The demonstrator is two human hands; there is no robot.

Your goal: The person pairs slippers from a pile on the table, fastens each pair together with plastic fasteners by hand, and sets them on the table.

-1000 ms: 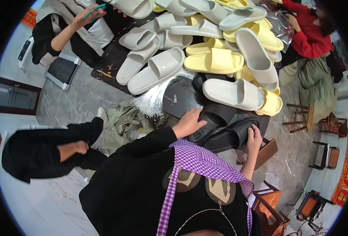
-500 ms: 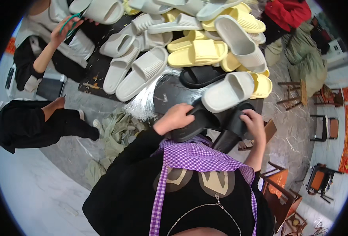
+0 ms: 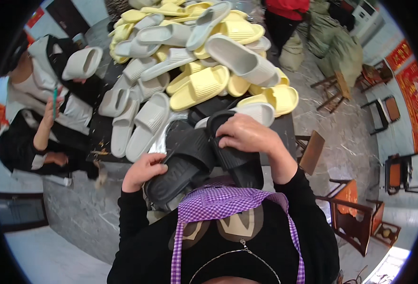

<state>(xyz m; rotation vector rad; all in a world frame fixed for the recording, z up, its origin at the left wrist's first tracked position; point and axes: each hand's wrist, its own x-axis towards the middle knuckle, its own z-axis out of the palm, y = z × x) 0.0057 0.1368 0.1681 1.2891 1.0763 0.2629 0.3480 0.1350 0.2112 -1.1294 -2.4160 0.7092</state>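
Note:
My left hand [image 3: 145, 171] pinches the outer edge of a black slide slipper [image 3: 183, 165], thumb on its footbed. Fingers of my right hand [image 3: 250, 134] wrap over a second black slipper [image 3: 246, 168] and cover part of its strap. The two slippers are held side by side above the table's near edge, just ahead of my purple checked apron [image 3: 213, 203]. Behind the right hand lies a whitish slipper [image 3: 261, 112], partly hidden. Another black slipper [image 3: 209, 108] rests beyond the pair.
Grey slippers [image 3: 150, 125] and yellow slippers [image 3: 202, 87] are heaped over the dark table [image 3: 98, 142]. At the left, a person holds a grey slipper [image 3: 82, 63] and a teal-handled tool [image 3: 54, 104]. Wooden stools [image 3: 312, 151] and chairs [image 3: 355, 213] stand at the right.
My view has shifted, so the heap sits further left. My right hand has brought its black slipper up beside the other one. The co-worker's teal-handled tool has come away from the grey slipper.

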